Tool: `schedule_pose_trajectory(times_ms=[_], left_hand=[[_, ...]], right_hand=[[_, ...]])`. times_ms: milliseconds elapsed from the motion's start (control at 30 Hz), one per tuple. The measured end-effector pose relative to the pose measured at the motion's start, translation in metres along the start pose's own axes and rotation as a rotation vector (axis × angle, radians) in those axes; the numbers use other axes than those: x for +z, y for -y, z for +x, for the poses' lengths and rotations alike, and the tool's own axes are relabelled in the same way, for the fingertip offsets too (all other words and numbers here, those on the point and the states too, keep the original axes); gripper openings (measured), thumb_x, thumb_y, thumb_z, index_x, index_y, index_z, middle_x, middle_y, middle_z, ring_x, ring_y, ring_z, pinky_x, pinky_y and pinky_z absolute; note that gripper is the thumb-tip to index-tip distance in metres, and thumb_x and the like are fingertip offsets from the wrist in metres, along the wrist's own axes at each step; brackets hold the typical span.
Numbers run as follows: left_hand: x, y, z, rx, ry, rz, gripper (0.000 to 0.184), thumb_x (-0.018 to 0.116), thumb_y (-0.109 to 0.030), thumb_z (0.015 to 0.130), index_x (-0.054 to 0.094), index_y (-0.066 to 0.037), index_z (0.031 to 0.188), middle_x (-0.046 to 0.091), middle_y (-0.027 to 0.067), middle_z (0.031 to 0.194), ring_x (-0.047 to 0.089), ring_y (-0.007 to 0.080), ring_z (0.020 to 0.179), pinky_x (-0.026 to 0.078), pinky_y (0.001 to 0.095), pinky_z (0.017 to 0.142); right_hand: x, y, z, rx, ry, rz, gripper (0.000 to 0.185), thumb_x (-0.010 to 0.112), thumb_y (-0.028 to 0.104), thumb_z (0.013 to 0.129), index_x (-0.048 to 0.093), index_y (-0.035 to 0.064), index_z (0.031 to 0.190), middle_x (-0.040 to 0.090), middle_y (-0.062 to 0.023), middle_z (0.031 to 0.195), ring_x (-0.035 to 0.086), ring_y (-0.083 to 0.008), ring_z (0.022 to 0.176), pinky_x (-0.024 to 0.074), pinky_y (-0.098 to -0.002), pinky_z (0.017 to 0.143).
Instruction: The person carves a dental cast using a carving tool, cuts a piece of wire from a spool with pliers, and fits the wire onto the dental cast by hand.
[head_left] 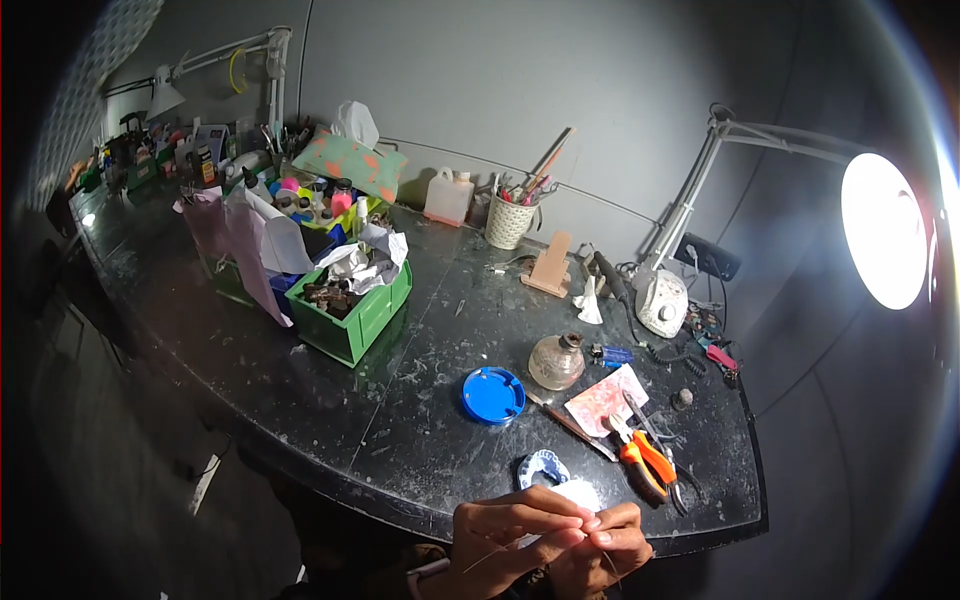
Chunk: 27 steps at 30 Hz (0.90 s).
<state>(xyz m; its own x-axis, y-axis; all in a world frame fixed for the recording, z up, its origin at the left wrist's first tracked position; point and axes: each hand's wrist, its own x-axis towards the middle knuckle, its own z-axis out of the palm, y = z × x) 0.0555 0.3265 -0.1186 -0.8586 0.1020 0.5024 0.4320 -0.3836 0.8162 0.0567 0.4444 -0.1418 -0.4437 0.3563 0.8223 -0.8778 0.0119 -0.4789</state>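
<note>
Near the front edge of the bench, my left hand [512, 530] and my right hand [605, 548] meet with fingertips pinched together. A thin wire [482, 560] runs between them; one end sticks out below my left hand and another thin length shows by my right. Its middle is hidden by the fingers. Just beyond the hands lies a blue-and-white dental cast [542, 467], arch-shaped. Beside it is a bright white thing [577, 492], partly covered by my fingers. Orange-handled pliers [643, 460] rest to the right, next to slimmer metal pliers [660, 445].
Farther back are a blue round lid [493, 396], a glass bottle [556, 362], a long knife-like tool [580, 432] and a pink-stained paper [607, 400]. Green bins [365, 325] stand left. A lit lamp [884, 230] hangs right, above a white control unit [662, 302].
</note>
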Motion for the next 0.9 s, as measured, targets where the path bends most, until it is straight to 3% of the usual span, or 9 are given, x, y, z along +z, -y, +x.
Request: schedule_pose_trajectory(times_ms=[100,233,467,567,667,833,900], left_hand=[[0.006,-0.014,0.004,0.006,-0.085,-0.011,0.009,0.066,-0.005,0.08,0.065,-0.003,0.089,0.065,0.0154,0.091,0.063,0.0246,0.084,0.051,0.032,0.071],[0.006,0.0,0.01,0.174,-0.096,-0.218,0.013,0.064,0.007,0.079,0.065,0.001,0.09,0.064,0.0181,0.093,0.065,0.0229,0.089,0.055,0.0313,0.075],[0.013,0.006,0.005,0.327,-0.098,-0.128,0.012,0.062,0.005,0.082,0.057,0.0,0.091,0.063,0.0185,0.095,0.065,0.0234,0.09,0.056,0.0317,0.075],[0.014,0.006,0.002,0.365,-0.099,-0.058,0.014,0.061,0.005,0.082,0.055,-0.001,0.092,0.063,0.0185,0.095,0.065,0.0239,0.088,0.056,0.0324,0.074],[0.015,0.011,-0.003,0.409,-0.112,-0.032,0.014,0.062,0.006,0.081,0.055,-0.001,0.092,0.063,0.018,0.094,0.065,0.0242,0.088,0.057,0.0331,0.072],[0.019,0.023,-0.012,0.485,-0.165,0.029,0.013,0.063,0.007,0.08,0.057,-0.001,0.089,0.064,0.017,0.092,0.066,0.0238,0.084,0.058,0.0338,0.071],[0.02,0.026,-0.013,0.47,-0.161,-0.027,0.012,0.064,0.007,0.079,0.058,-0.001,0.086,0.064,0.0169,0.091,0.067,0.0236,0.082,0.058,0.0338,0.07]], right_hand=[[0.007,0.002,0.001,-0.024,-0.068,-0.139,0.019,0.069,0.013,0.081,0.053,0.0029,0.082,0.059,-0.0124,0.074,0.058,-0.0153,0.067,0.047,-0.022,0.063],[0.011,0.007,0.0,0.101,-0.084,-0.129,0.017,0.069,0.008,0.079,0.054,0.0032,0.084,0.06,-0.0131,0.076,0.06,-0.0159,0.069,0.0484,-0.0243,0.066],[0.02,0.018,0.008,0.045,0.026,-0.118,0.015,0.068,0.002,0.079,0.054,0.0025,0.086,0.061,-0.0149,0.078,0.062,-0.0172,0.069,0.0506,-0.0264,0.066],[0.013,0.012,-0.006,0.003,-0.037,-0.204,0.015,0.067,0.002,0.079,0.054,0.0023,0.086,0.061,-0.0149,0.077,0.061,-0.0166,0.067,0.0511,-0.0259,0.062],[0.023,0.014,-0.003,-0.059,-0.088,-0.176,0.017,0.067,0.003,0.079,0.051,0.0024,0.083,0.06,-0.0145,0.075,0.061,-0.0152,0.062,0.0512,-0.0249,0.056],[0.005,-0.006,-0.009,-0.389,-0.04,-0.343,0.025,0.07,0.006,0.077,0.045,0.0049,0.077,0.058,-0.0144,0.07,0.059,-0.0148,0.053,0.0504,-0.0247,0.045],[0.005,-0.009,-0.011,-0.408,-0.062,-0.338,0.026,0.07,0.006,0.076,0.045,0.0051,0.078,0.057,-0.014,0.07,0.059,-0.015,0.052,0.0509,-0.025,0.045]])
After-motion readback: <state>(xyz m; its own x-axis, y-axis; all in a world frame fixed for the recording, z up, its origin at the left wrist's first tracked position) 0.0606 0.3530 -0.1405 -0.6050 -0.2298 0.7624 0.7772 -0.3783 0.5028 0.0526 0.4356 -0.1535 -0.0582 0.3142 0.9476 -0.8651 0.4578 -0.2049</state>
